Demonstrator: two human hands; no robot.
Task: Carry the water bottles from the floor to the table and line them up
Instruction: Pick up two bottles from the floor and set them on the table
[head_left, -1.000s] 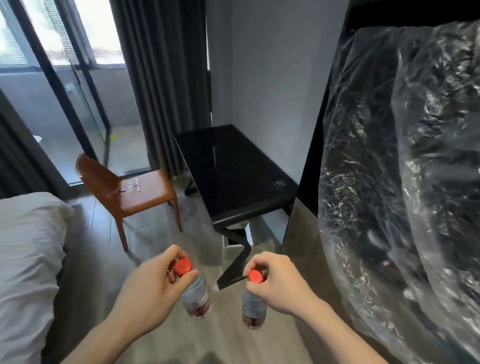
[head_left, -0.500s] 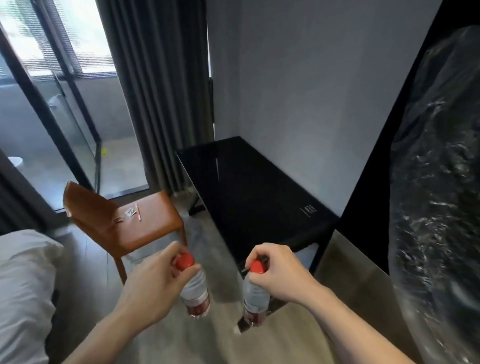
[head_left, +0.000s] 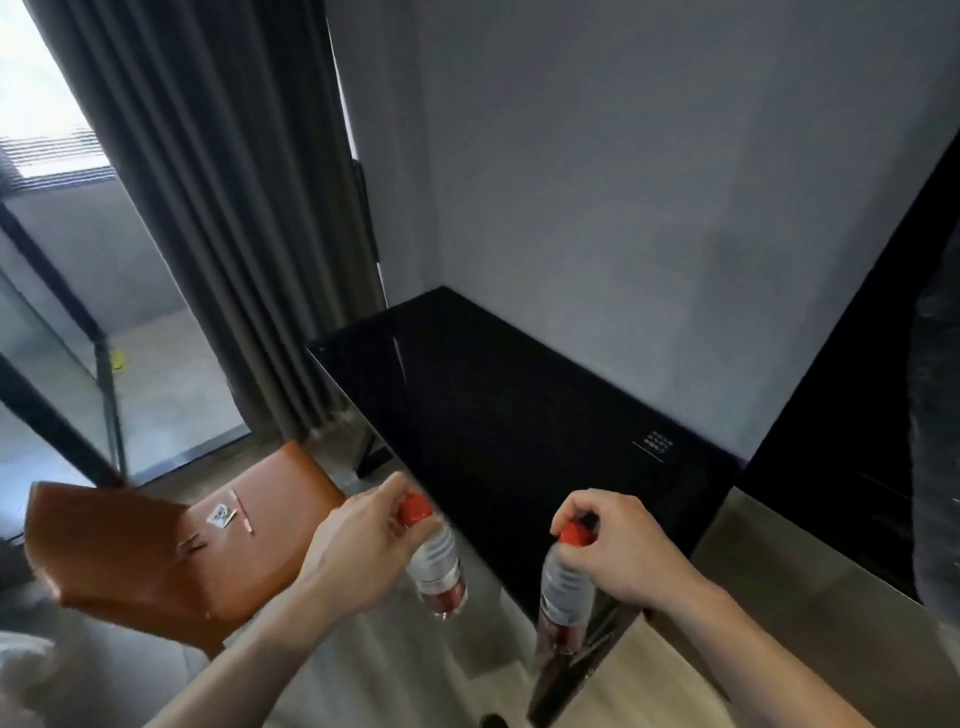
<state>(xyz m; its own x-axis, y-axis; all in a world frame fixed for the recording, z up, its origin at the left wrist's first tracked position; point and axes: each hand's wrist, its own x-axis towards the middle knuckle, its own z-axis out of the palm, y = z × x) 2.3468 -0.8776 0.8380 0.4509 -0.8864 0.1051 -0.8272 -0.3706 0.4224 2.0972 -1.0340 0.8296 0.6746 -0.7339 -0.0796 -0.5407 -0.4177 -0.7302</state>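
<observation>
My left hand (head_left: 358, 545) grips a clear water bottle (head_left: 436, 566) by its red-capped neck; the bottle hangs in the air just left of the table's near corner. My right hand (head_left: 618, 545) holds a second red-capped bottle (head_left: 563, 587) the same way, hanging over the near edge of the black table (head_left: 509, 415). Both bottles have pale labels and hang roughly upright, off any surface. The table top is glossy black and stands against the grey wall.
An orange-brown chair (head_left: 156, 551) with small items on its seat stands left of the table. Dark curtains (head_left: 234, 208) and a glass door are behind it. A tall black panel (head_left: 831, 415) and a steel-coloured surface border the table's right end.
I have stepped closer to the table, which now fills more of the view. Both hands, still holding the bottles, have risen toward its near edge; the plastic-wrapped object on the right has slid almost out of view.
</observation>
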